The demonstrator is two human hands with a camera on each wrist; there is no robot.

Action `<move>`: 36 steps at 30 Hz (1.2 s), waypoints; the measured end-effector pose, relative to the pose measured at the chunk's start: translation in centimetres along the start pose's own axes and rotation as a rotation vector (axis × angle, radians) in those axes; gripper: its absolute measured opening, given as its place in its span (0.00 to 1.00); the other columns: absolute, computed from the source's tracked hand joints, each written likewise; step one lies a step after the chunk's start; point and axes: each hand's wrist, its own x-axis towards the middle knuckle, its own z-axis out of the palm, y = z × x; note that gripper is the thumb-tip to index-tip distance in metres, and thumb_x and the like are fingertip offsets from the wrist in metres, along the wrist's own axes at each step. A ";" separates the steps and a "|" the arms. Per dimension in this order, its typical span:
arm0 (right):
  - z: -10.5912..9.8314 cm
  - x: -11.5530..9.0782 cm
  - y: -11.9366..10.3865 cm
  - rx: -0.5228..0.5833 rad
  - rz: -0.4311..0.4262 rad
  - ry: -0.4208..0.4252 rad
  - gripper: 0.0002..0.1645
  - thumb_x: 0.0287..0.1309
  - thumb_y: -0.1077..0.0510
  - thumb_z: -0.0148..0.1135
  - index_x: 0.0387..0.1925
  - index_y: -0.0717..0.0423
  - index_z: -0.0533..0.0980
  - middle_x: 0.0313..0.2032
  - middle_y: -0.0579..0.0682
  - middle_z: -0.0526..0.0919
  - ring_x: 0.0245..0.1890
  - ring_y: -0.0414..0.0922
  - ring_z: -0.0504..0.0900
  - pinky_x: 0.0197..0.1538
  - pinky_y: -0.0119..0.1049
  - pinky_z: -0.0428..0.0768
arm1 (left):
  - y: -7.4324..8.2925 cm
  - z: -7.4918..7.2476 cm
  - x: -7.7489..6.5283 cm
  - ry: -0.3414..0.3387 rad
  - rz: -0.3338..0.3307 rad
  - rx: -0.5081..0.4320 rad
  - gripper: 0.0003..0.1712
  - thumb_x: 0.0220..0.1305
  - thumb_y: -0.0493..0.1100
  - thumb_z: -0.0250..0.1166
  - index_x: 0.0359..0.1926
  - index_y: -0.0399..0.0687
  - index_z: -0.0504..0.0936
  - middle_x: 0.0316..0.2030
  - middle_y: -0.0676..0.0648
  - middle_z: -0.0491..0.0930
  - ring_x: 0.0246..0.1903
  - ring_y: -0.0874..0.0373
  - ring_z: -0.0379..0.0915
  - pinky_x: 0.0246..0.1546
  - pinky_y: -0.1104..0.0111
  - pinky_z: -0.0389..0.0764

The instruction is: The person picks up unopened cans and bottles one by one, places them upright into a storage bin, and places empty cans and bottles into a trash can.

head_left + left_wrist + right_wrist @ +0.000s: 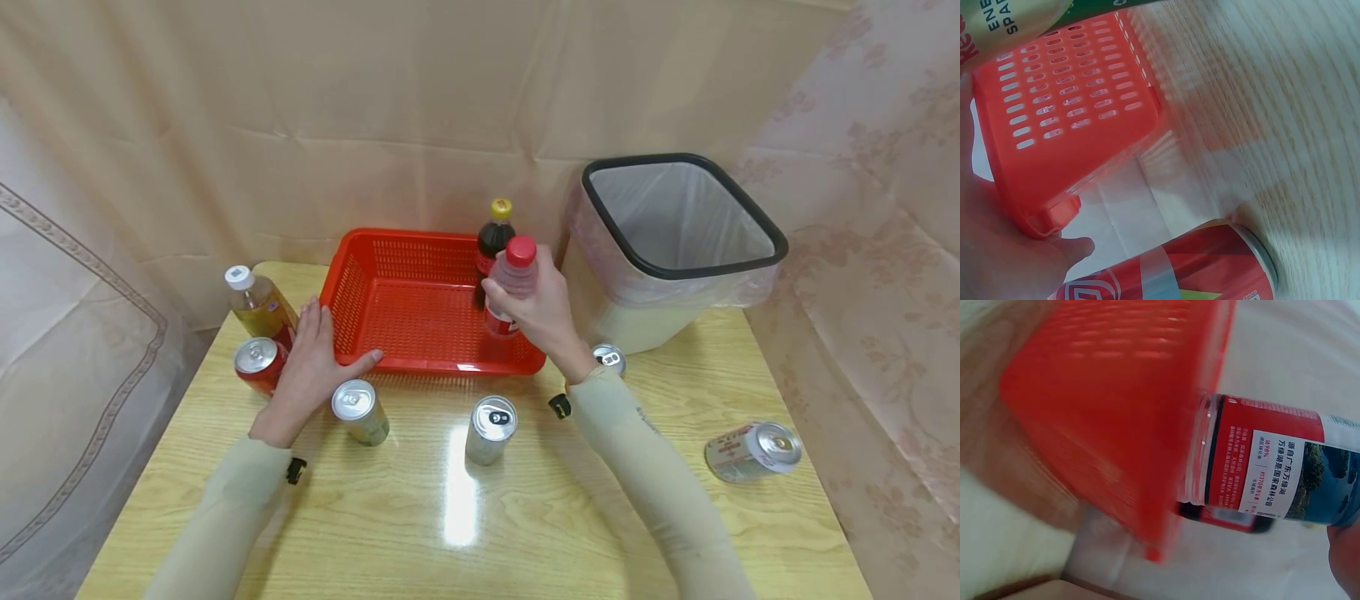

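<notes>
My right hand (546, 310) grips a clear plastic bottle (514, 279) with a red cap over the right end of a red basket (431, 367). Its red label (1260, 462) shows in the right wrist view; whether its base touches the basket floor, I cannot tell. Behind it, a dark cola-like bottle (495, 237) with a yellow cap stands in the basket. My left hand (311, 371) holds the basket's near left corner, thumb over the front rim, fingers along the left side. A red can (261, 365) and a pale gold can (362, 414) stand beside that hand.
A white-capped bottle (258, 308) stands at the table's left edge. A silver can (491, 432) is in front of the basket, another can (609, 358) behind my right wrist, and a further can (752, 452) at right. A lined bin (622, 308) stands behind right.
</notes>
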 end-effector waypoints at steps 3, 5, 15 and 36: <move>0.8 0.0 0.6 -0.009 0.023 -0.015 0.36 0.60 0.55 0.75 0.62 0.60 0.65 0.51 0.56 0.81 0.50 0.50 0.82 0.58 0.49 0.82 | 0.0 0.0 0.0 -0.002 -0.001 0.000 0.75 0.59 0.80 0.61 0.80 0.31 0.34 0.81 0.32 0.28 0.80 0.36 0.23 0.76 0.38 0.40; 1.3 0.0 0.9 -0.007 0.045 -0.019 0.38 0.60 0.55 0.74 0.64 0.60 0.64 0.53 0.56 0.80 0.51 0.50 0.81 0.59 0.50 0.81 | 0.0 0.0 -0.1 -0.002 0.000 0.003 0.75 0.59 0.80 0.61 0.80 0.31 0.35 0.81 0.32 0.28 0.80 0.35 0.23 0.76 0.38 0.40; 3.4 0.3 2.5 -0.018 0.133 0.001 0.34 0.61 0.54 0.74 0.61 0.59 0.65 0.51 0.55 0.81 0.49 0.49 0.84 0.55 0.46 0.84 | -0.1 -0.1 -0.2 -0.004 0.001 0.009 0.75 0.60 0.80 0.60 0.80 0.31 0.34 0.81 0.32 0.28 0.80 0.36 0.22 0.75 0.37 0.41; 4.3 0.3 4.5 -0.031 0.257 -0.002 0.37 0.61 0.52 0.76 0.62 0.56 0.63 0.54 0.55 0.80 0.54 0.50 0.83 0.59 0.48 0.82 | 0.0 -0.1 -0.3 -0.011 0.006 0.010 0.75 0.60 0.80 0.59 0.80 0.30 0.34 0.81 0.31 0.28 0.80 0.36 0.22 0.75 0.38 0.40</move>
